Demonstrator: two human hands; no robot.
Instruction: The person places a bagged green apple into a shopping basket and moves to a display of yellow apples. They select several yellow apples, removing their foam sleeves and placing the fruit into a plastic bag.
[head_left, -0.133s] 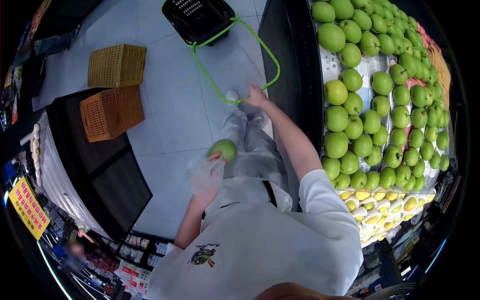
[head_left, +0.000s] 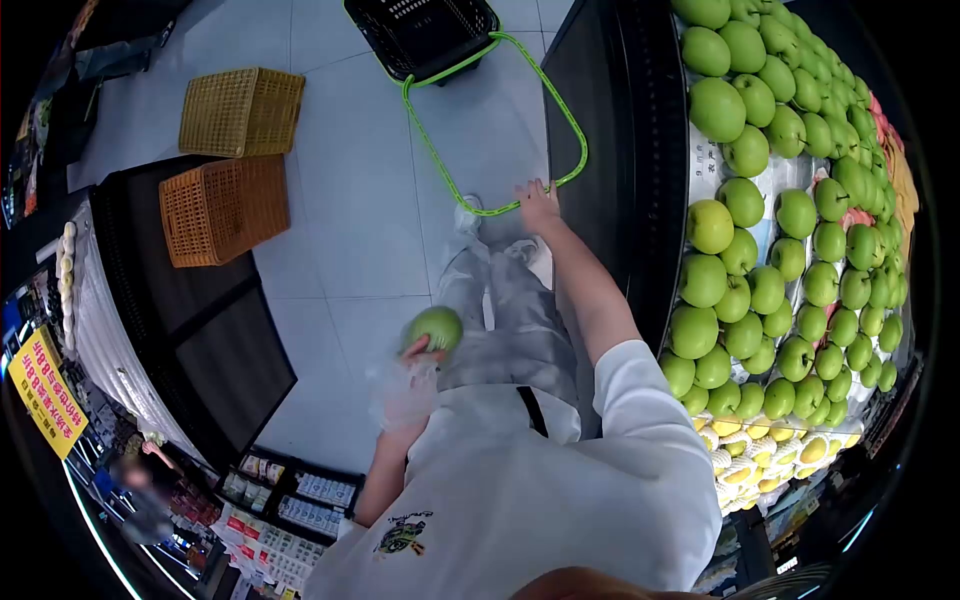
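Note:
In the head view my left hand [head_left: 418,362] is closed around a round green fruit [head_left: 437,330], held in front of my left hip. A thin clear plastic bag [head_left: 398,392] hangs about the same hand and wrist, blurred by motion. My right hand [head_left: 539,205] reaches forward and grips the bright green loop handle [head_left: 487,211] near its right corner. That handle runs ahead to a black shopping basket [head_left: 425,38] on the floor, cut off by the top edge of the view.
On my right, a display holds many green apples [head_left: 741,334], with yellow fruit in white foam nets [head_left: 755,470] nearer. Two wicker baskets, one tan [head_left: 243,112] and one orange-brown [head_left: 222,212], stand left beside a dark stand [head_left: 225,370]. Another person [head_left: 145,500] is far left.
The whole view has shifted, so the apples and shopping basket appear farther right and higher. My left hand, with the green fruit, sits slightly left and lower; both hands keep their hold.

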